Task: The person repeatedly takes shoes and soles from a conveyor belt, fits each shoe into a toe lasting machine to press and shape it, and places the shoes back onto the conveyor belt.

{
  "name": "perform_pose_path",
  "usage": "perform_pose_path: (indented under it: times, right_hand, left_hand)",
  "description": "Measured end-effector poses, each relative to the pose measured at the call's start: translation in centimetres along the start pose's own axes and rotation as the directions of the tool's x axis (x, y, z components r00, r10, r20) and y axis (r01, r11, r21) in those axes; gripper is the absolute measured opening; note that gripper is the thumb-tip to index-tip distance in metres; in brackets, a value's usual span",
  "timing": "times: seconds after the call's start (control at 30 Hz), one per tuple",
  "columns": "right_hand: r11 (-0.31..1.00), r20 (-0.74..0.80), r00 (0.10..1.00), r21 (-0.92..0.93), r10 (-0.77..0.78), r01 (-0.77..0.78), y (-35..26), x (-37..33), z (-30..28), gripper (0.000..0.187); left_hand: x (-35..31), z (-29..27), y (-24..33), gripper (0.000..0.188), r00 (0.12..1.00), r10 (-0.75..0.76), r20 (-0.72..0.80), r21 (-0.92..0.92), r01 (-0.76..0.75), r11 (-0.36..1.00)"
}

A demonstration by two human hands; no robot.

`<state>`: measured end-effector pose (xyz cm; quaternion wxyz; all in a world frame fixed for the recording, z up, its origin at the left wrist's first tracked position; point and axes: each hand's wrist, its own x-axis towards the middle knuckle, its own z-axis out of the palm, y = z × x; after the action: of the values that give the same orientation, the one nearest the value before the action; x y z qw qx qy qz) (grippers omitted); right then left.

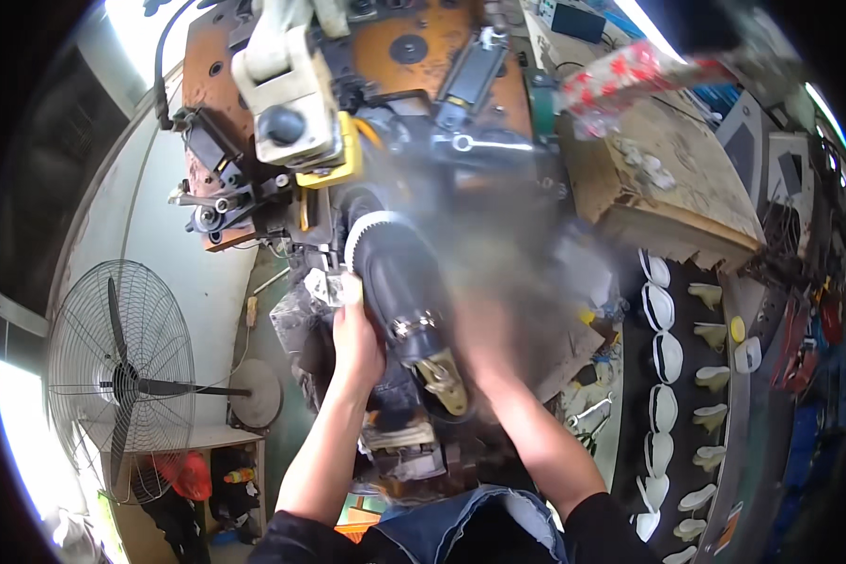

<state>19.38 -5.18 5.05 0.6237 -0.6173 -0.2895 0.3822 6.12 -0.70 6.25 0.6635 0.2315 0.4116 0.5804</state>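
A black shoe with a metal buckle ornament and a pale toothed rim round its toe lies at the middle of a machine, toe pointing away from me. From its heel opening shows a yellowish-green shoe last. My left hand grips the shoe's left side, thumb up and other fingers mostly hidden. Crumpled white material sits at that thumb; whether it is wrapped on it I cannot tell. My right hand is beside the shoe's right side, its fingers lost in a blurred patch.
Beyond the shoe rises the machine's orange metal plate, with a white arm and yellow block. A caged fan stands left. At right are a wooden box, a rack with white shoe parts and lasts, and wrenches.
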Motion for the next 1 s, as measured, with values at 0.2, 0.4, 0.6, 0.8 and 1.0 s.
perform_pose_path:
  times: [0.2, 0.4, 0.6, 0.8, 1.0]
  right_hand:
    - [0.937, -0.101, 0.979, 0.32, 0.177, -0.136, 5.0, 3.6, 7.2, 0.032]
    - [0.942, -0.136, 0.973, 0.306, 0.186, -0.138, 4.8, 3.7, 9.4, 0.035]
    - [0.931, -0.139, 0.974, 0.344, 0.181, -0.124, 4.3, 3.8, 9.3, 0.033]
    - [0.92, -0.153, 0.965, 0.366, 0.212, -0.144, 4.4, 3.8, 9.1, 0.031]
    - [0.93, -0.214, 0.967, 0.364, 0.136, -0.05, 4.3, 4.0, 9.4, 0.028]
  left_hand:
    - [4.4, -5.2, 0.2, 0.031, 0.997, -0.071, -0.009, 0.086, 0.072, 0.994]
    - [6.5, -4.9, 1.3, 0.021, 0.996, 0.049, -0.07, 0.249, -0.03, 0.968]
    - [6.6, -4.1, 1.5, 0.022, 0.994, 0.008, -0.109, 0.217, 0.016, 0.976]
    - [3.8, -4.6, 0.5, 0.032, 0.963, -0.203, -0.174, 0.226, 0.24, 0.944]
    - [2.8, -5.2, -1.4, 0.027, 0.982, 0.046, -0.182, 0.16, -0.016, 0.987]
